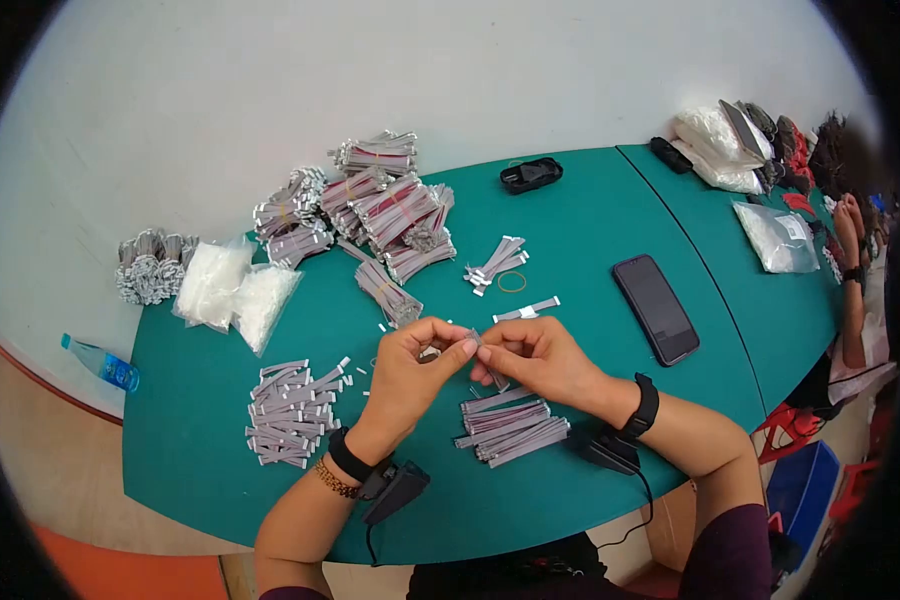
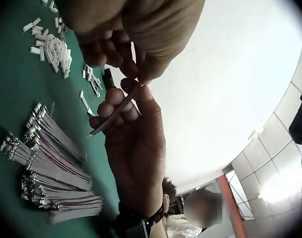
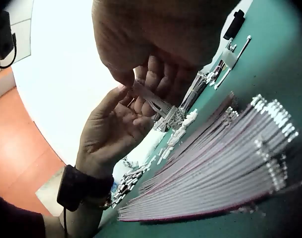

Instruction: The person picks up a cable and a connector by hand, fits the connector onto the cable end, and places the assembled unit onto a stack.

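A short grey flat cable (image 2: 116, 113) is pinched between the thumb and fingers of my right hand (image 1: 548, 366). At the cable's upper end, the thumb and fingertips of my left hand (image 1: 410, 378) meet those of the right, pinching there too. The left wrist view shows the cable slanting across the right fingers. Below the right hand lies a stack of grey cables (image 1: 515, 425) with some reddish edges. Loose cables with white ends (image 1: 292, 412) are piled left of the left hand. Small white connectors (image 2: 54, 52) lie beneath the hands, mostly hidden in the head view.
Behind the hands are bundled cables (image 1: 395, 215), bags of white parts (image 1: 212, 283), a few loose cables (image 1: 497, 262) and a rubber band (image 1: 512, 282). A phone (image 1: 656, 309) lies to the right, a black item (image 1: 531, 175) farther back. Another person's arm (image 1: 852, 290) shows at far right.
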The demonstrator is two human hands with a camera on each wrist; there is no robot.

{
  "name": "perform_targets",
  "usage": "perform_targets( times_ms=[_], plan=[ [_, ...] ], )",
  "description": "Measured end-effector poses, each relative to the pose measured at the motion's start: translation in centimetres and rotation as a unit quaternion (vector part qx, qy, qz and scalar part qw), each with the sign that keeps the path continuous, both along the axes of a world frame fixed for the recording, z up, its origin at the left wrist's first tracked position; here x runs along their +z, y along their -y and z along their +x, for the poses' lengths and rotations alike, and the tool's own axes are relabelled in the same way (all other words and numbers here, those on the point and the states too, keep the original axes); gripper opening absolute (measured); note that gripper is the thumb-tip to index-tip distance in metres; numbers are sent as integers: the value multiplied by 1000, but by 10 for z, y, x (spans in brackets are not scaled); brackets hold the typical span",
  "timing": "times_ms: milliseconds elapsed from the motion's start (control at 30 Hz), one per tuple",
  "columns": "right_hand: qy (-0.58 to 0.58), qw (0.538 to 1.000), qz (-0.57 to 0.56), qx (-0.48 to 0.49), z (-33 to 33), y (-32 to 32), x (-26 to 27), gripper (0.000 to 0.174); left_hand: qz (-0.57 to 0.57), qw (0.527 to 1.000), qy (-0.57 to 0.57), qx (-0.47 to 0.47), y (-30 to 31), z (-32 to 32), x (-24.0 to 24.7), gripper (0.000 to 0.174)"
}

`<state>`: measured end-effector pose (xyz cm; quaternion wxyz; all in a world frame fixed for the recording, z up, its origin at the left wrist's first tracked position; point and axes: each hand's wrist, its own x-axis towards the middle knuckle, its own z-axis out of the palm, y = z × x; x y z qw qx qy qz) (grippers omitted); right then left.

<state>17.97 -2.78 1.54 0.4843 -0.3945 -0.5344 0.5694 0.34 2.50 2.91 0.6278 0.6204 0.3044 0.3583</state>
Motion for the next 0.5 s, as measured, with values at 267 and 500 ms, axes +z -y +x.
perform_targets(
  times_ms=[267,500],
  plan=[
    [-8,999,-27,-22,-6,7,-1,14,-62,998,12,-25,3,-5,-6,8],
    [10,999,-34,-25,-5,12,9,13,-63,997,24,-38,5,-4,-1,7]
  ],
)
